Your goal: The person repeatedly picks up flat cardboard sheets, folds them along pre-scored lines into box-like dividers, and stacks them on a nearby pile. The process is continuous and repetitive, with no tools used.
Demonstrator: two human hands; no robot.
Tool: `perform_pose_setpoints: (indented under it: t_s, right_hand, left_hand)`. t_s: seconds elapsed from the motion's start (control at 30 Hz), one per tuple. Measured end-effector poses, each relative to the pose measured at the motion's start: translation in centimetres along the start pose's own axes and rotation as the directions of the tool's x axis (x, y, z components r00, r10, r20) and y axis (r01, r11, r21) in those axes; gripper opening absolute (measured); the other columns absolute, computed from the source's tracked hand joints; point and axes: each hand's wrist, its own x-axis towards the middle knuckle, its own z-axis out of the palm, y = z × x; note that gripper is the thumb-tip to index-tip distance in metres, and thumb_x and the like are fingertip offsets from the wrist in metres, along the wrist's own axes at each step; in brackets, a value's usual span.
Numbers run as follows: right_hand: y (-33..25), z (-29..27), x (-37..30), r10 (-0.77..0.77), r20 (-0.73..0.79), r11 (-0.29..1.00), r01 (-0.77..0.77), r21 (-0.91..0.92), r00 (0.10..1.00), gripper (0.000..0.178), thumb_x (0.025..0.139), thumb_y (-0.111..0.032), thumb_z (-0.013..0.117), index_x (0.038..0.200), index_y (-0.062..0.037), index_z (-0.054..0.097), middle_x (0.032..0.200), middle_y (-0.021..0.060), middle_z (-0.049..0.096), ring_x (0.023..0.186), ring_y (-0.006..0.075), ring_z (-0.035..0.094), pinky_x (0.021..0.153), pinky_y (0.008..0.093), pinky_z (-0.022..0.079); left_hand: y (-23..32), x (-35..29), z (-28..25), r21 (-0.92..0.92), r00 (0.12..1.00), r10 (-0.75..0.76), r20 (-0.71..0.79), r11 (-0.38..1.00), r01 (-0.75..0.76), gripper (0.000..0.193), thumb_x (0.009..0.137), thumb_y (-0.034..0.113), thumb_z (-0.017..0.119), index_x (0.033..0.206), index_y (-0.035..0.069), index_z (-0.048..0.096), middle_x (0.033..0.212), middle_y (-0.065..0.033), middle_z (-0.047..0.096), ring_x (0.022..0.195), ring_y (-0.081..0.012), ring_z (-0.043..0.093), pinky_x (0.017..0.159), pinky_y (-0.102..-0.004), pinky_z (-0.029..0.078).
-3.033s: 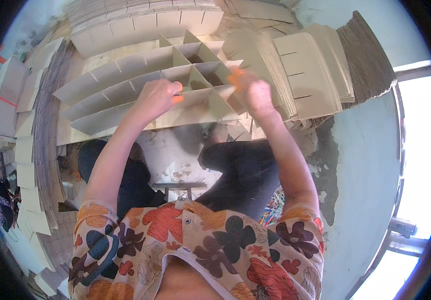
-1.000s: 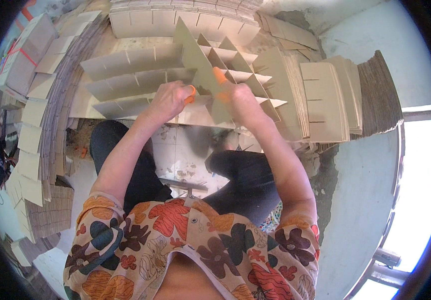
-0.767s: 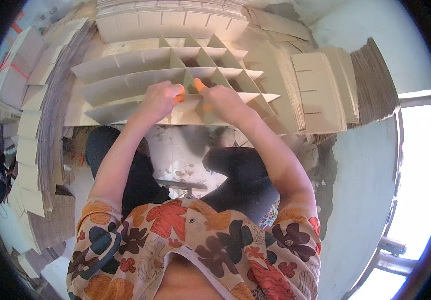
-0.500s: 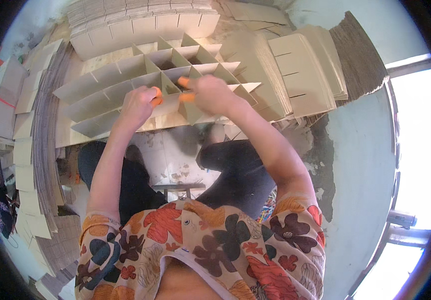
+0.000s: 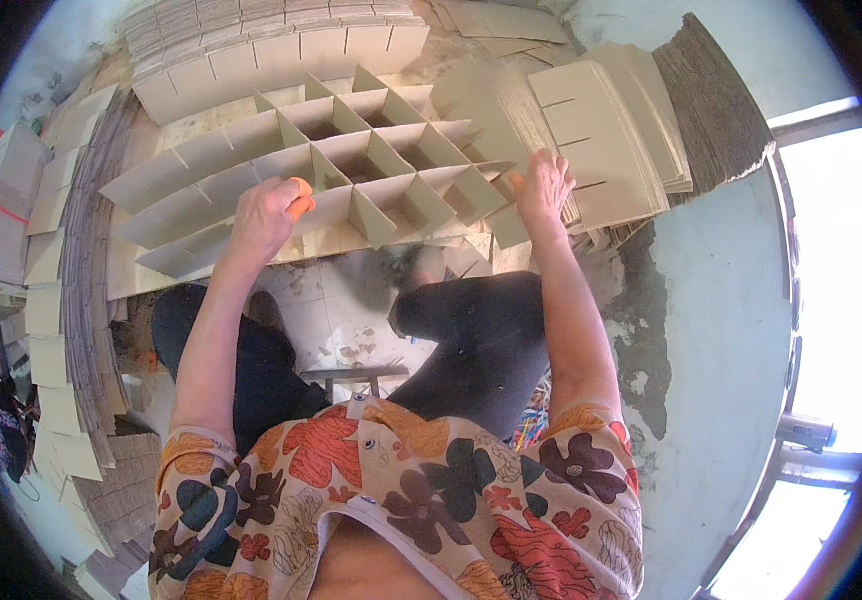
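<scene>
We pinch near strip (image 5: pixel 196 247) of grid (image 5: pixel 369 212) in left hand (image 5: pixel 267 217); right hand (image 5: pixel 545 188) by stack (image 5: pixel 601 150), right of grid (whether it grips, we cannot tell).

Glaring daylight whitens the window (image 5: pixel 836 300) beyond the table's (image 5: pixel 124 277) right edge. Soft shadows fill the cardboard divider grid's (image 5: pixel 328 212) cells; haze softens the cardboard stack (image 5: pixel 496 115) toward the right edge. Fisheye distortion bows straight lines; outer corners go black.

Right hand (image 5: pixel 545 188) shifted from grid (image 5: pixel 326 210) to sheet stack (image 5: pixel 511 110) toward right edge of table (image 5: pixel 183 133); raised cross-strip (image 5: pixel 373 220) now lowered.
</scene>
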Motion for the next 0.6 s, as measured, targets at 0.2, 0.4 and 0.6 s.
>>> perform_pose_setpoints:
  t_s: [0.2, 0.4, 0.6]
  right_hand:
    - [-0.5, 1.8, 0.8, 0.026, 0.007, 0.982, -0.027, 0.189, 1.000, 0.042, 0.071, -0.013, 0.074, 0.104, -0.0085, 0.047, 0.093, 0.0174, 0.064, 0.084, 0.0369, 0.062, 0.080, 0.0514, 0.041]
    - [-0.3, 1.3, 0.4, 0.058, -0.054, 0.975, -0.045, 0.219, 0.997, 0.041, 0.075, -0.010, 0.066, 0.111, -0.0062, 0.048, 0.090, 0.0153, 0.065, 0.094, 0.0332, 0.061, 0.086, 0.0517, 0.040]
    - [-0.8, 0.4, 0.5, 0.126, -0.090, 0.992, -0.123, 0.039, 0.988, 0.042, 0.071, -0.007, 0.068, 0.111, -0.0064, 0.053, 0.113, 0.0136, 0.053, 0.114, 0.0325, 0.047, 0.092, 0.0489, 0.039]
  left_hand:
    - [0.0, 0.1, -0.2, -0.017, 0.999, -0.042, 0.027, 0.999, 0.043, 0.010, 0.075, 0.009, 0.070, 0.081, 0.005, 0.064, 0.073, -0.0134, 0.061, 0.066, -0.0293, 0.061, 0.059, -0.0392, 0.046]
    - [-0.4, 0.1, -0.2, 0.001, 0.999, -0.024, 0.033, 1.000, 0.024, 0.010, 0.075, 0.010, 0.070, 0.081, 0.005, 0.063, 0.073, -0.0130, 0.061, 0.066, -0.0294, 0.061, 0.059, -0.0387, 0.047]
    - [-0.6, 0.2, 0.1, -0.013, 0.999, -0.032, 0.019, 0.999, 0.032, 0.010, 0.075, 0.011, 0.070, 0.081, 0.005, 0.064, 0.073, -0.0131, 0.061, 0.067, -0.0297, 0.061, 0.059, -0.0392, 0.047]
